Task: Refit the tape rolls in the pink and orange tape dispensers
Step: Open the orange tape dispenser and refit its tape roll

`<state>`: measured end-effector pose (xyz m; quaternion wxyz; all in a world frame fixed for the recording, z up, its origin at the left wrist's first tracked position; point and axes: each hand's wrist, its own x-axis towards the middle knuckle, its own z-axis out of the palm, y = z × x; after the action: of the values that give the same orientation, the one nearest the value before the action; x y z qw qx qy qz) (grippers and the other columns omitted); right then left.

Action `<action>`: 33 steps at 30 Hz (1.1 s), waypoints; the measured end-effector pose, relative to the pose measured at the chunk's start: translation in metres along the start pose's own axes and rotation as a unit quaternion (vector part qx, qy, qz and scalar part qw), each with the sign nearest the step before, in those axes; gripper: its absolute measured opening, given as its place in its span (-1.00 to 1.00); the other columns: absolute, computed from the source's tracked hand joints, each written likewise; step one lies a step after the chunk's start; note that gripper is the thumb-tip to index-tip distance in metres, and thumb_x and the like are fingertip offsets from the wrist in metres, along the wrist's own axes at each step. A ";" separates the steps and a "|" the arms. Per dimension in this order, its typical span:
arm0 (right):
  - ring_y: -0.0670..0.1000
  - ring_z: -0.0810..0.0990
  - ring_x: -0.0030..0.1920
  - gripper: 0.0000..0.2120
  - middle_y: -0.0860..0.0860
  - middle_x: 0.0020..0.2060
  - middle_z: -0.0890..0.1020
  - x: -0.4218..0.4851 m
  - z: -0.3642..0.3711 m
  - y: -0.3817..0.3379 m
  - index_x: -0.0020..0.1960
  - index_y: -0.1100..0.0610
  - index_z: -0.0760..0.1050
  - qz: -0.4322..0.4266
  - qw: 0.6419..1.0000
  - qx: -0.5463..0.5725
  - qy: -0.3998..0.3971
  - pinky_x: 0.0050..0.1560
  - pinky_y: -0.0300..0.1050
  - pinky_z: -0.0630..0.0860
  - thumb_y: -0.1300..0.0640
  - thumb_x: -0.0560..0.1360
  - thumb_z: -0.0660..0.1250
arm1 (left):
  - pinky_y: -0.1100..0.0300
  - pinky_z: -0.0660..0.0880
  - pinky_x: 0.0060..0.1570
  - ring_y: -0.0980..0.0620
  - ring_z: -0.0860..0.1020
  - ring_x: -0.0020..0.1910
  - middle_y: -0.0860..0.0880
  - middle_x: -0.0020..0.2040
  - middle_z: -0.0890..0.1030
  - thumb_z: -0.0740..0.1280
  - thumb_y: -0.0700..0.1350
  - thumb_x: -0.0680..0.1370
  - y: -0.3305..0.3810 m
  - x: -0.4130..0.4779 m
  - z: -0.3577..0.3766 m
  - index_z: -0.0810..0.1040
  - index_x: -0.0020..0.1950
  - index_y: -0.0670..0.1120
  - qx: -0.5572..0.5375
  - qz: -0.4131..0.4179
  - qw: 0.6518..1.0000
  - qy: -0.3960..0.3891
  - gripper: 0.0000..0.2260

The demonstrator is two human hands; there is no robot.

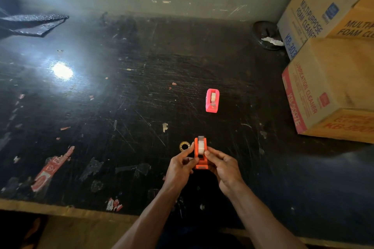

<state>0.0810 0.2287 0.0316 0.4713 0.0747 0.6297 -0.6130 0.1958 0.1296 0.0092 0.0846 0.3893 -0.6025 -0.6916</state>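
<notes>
Dispenser, orange [200, 153], pinched at both sides by left hand [180, 164] and right hand [222, 164], near of pink dispenser [212, 100]. Roll [201, 146] seated. Likely light, stiff, slick plastic; grip side walls.

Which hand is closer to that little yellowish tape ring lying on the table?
Left. The left hand sits just below the loose tape ring, thumb almost touching it. The right hand is on the far side of the orange dispenser.
</notes>
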 end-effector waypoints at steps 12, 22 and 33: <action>0.05 0.78 -0.01 -0.82 0.09 0.02 0.77 0.020 -0.001 0.026 0.10 0.05 0.70 -0.007 0.998 -0.051 0.019 0.15 0.11 0.67 0.25 0.56 0.42 | -0.11 0.65 0.14 -0.01 0.73 0.02 0.04 0.03 0.75 0.28 -0.13 0.68 -0.027 0.012 -0.011 0.49 0.48 0.19 0.126 -0.010 0.992 -0.010 -0.61; 0.02 0.72 0.07 -0.81 0.02 0.04 0.74 0.041 -0.002 0.055 0.14 0.05 0.68 -0.001 0.986 -0.130 0.101 0.24 0.10 0.62 0.18 0.54 0.47 | 0.34 0.59 -0.11 0.19 0.69 0.00 0.05 0.09 0.71 0.33 -0.22 0.66 -0.044 0.018 -0.006 0.46 0.52 0.08 0.214 0.000 0.977 0.021 -0.56; -0.02 0.73 0.01 -0.75 -0.01 -0.03 0.75 0.044 -0.002 0.049 0.08 0.00 0.69 -0.107 0.963 -0.219 0.111 0.14 0.08 0.68 0.31 0.53 0.45 | 0.01 0.68 0.13 0.12 0.67 0.10 0.06 0.11 0.64 0.34 -0.31 0.61 -0.049 0.030 -0.007 0.36 0.48 0.32 0.220 0.036 0.975 -0.005 -0.38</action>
<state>0.0888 0.2206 -0.0330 0.3351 -0.0310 0.8012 -0.4948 0.1973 0.1190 -0.0480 0.0188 0.3730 -0.7542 -0.5402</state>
